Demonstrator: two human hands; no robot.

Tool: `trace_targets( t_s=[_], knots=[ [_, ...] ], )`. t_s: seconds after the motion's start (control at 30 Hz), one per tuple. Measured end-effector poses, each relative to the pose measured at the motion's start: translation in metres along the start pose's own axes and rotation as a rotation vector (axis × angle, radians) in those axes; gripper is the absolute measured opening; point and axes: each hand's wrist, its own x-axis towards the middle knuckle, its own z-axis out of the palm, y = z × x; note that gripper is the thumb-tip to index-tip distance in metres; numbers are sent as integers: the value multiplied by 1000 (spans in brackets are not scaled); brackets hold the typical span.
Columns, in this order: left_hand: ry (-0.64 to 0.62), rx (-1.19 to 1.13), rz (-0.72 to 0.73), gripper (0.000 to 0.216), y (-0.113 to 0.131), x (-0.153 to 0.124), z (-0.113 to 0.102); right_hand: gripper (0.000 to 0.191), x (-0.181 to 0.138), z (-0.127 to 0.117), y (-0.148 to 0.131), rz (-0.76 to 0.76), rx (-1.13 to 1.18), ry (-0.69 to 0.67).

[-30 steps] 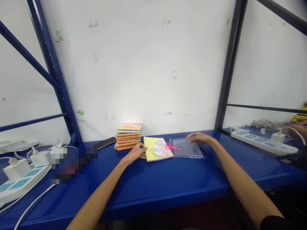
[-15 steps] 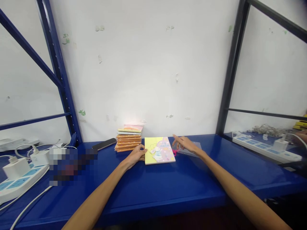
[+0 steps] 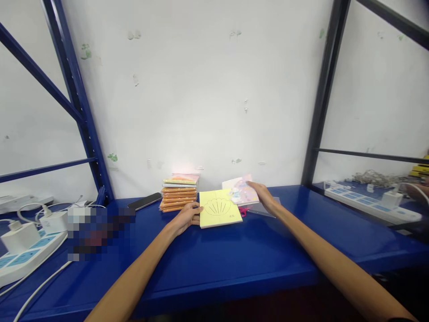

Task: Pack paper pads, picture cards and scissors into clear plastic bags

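A yellow pad with a shell line drawing lies on the blue shelf. My left hand rests against its left edge, fingers curled on the pad. My right hand holds a pink and white illustrated cover sheet, lifted off the pad and tilted up to the right. Pink scissors and a clear plastic sleeve lie under that hand, mostly hidden.
A stack of orange-edged booklets stands by the wall, a black phone to its left. White power strips with chargers and cables lie at far left. Another power strip and a person's hand are at right.
My right hand left the plastic sleeve, came to the pad and lifted its illustrated cover sheet up to the right, exposing the yellow shell page. My left hand stayed at the pad's edge.
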Motion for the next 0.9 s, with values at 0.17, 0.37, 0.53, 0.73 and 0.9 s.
trace_targets(
  t_s=[0.17, 0.37, 0.53, 0.73, 0.9],
  knots=[
    [19, 19, -24, 37, 0, 2, -8, 36, 9, -27, 11, 97, 31, 180],
    [29, 138, -42, 37, 1, 4, -7, 35, 4, -24, 9, 188, 80, 17],
    [84, 331, -39, 37, 2, 3, 0, 34, 3, -26, 2, 188, -1, -24],
    [170, 681, 60, 37, 5, 1, 11, 35, 9, -24, 12, 202, -240, 23],
    [268, 1008, 203, 36, 8, -7, 11, 32, 12, -23, 26, 231, -477, 107]
  ],
)
